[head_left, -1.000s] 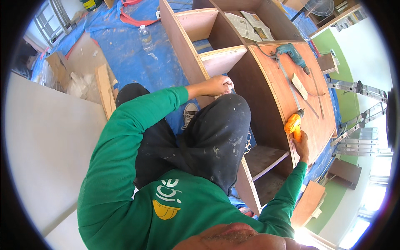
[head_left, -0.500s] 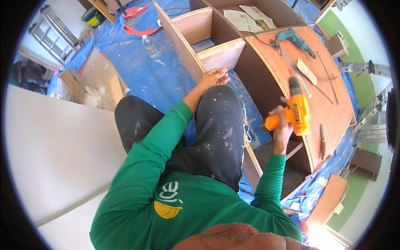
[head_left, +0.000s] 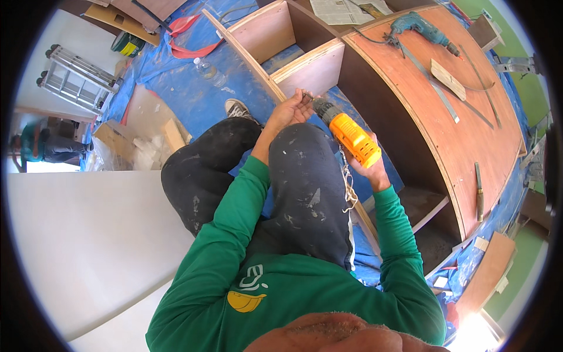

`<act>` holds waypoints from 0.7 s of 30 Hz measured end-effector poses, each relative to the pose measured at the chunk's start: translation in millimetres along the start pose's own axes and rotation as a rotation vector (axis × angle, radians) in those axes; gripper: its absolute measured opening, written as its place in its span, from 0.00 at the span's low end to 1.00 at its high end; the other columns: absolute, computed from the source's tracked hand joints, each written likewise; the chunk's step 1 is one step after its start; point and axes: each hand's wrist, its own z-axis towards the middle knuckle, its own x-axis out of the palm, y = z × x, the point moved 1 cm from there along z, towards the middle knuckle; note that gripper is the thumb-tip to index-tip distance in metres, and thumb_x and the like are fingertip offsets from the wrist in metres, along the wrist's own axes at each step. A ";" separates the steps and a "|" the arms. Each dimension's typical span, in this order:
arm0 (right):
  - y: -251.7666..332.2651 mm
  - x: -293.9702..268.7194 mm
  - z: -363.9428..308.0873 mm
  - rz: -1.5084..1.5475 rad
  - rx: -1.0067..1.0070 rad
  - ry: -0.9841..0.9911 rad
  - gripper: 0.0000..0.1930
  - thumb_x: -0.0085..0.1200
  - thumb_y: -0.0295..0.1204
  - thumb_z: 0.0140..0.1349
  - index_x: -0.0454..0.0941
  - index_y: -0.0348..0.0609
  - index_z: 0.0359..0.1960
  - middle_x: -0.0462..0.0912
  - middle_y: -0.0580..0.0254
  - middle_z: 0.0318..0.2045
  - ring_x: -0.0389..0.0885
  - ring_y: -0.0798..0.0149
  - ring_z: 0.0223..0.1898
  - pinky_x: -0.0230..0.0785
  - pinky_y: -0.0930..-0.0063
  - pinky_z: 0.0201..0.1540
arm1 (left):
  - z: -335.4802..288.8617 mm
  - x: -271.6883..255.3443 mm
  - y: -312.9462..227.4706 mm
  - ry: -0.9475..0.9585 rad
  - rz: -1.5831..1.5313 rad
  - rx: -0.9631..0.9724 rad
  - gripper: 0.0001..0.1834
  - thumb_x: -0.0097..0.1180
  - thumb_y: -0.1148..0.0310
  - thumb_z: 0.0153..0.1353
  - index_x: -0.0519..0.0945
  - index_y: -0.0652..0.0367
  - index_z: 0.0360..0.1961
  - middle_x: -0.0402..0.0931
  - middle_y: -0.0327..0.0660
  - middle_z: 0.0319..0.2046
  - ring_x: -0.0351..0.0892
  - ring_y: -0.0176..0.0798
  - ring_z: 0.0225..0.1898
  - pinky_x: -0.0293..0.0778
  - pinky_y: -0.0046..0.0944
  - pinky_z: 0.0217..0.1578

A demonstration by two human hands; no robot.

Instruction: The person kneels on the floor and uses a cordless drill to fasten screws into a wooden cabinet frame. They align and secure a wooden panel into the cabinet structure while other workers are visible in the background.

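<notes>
My right hand (head_left: 369, 161) grips the handle of a yellow cordless drill (head_left: 353, 136), its dark chuck pointing up and left. Just beyond the chuck's tip is my left hand (head_left: 291, 110), above my raised knee, with thumb and fingers pinched together. Whatever small piece they may hold is too small to make out. Both hands are over the near side of a wooden cabinet frame (head_left: 280, 73) with open compartments. To the right of the drill curves the cabinet's reddish plywood panel (head_left: 434, 111).
On the panel lie a teal corded drill (head_left: 423, 28), a wood offcut (head_left: 447, 80), metal strips and a chisel-like tool (head_left: 479, 190). A plastic bottle (head_left: 205, 68) stands on the blue sheet (head_left: 176, 88). A folded ladder (head_left: 79, 76) and another person (head_left: 44, 144) are at the far left.
The drill has swung left from beside the panel to my left hand, its chuck now near those fingers. The view has shifted, and a person at far left shows more fully.
</notes>
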 end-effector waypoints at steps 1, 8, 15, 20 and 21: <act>6.6 -1.3 8.0 0.060 -0.007 0.013 0.19 0.68 0.26 0.53 0.83 0.42 0.48 0.87 0.46 0.39 0.85 0.40 0.36 0.77 0.60 0.45 | 0.7 -4.9 -1.6 0.027 0.017 0.021 0.12 0.55 0.59 0.79 0.80 0.58 0.47 0.84 0.41 0.46 0.84 0.41 0.54 0.80 0.40 0.60; 17.6 -3.0 14.3 0.172 0.017 0.044 0.18 0.64 0.23 0.50 0.82 0.36 0.46 0.86 0.40 0.40 0.84 0.33 0.38 0.78 0.54 0.42 | 3.8 -12.2 4.1 0.100 0.023 0.075 0.14 0.49 0.60 0.82 0.80 0.57 0.44 0.85 0.43 0.46 0.83 0.38 0.53 0.79 0.35 0.55; 11.4 -2.1 12.6 0.157 0.008 0.045 0.18 0.64 0.25 0.52 0.82 0.35 0.47 0.86 0.40 0.40 0.83 0.32 0.39 0.78 0.54 0.43 | 1.0 -3.8 3.8 0.044 0.058 0.051 0.14 0.50 0.60 0.81 0.79 0.59 0.44 0.81 0.41 0.42 0.83 0.41 0.52 0.80 0.42 0.59; 22.3 -10.3 36.1 0.178 0.182 0.193 0.18 0.68 0.31 0.56 0.82 0.36 0.46 0.86 0.41 0.38 0.83 0.33 0.39 0.77 0.54 0.42 | 5.2 0.9 6.0 0.002 -0.008 0.089 0.12 0.52 0.62 0.81 0.79 0.60 0.45 0.80 0.40 0.41 0.83 0.43 0.51 0.79 0.45 0.60; 15.9 -12.8 39.9 0.177 0.240 0.268 0.18 0.68 0.32 0.56 0.83 0.37 0.46 0.86 0.41 0.38 0.83 0.34 0.39 0.77 0.55 0.42 | 6.4 5.3 6.8 -0.022 -0.013 0.089 0.11 0.53 0.63 0.80 0.79 0.60 0.45 0.80 0.40 0.41 0.83 0.43 0.51 0.79 0.46 0.61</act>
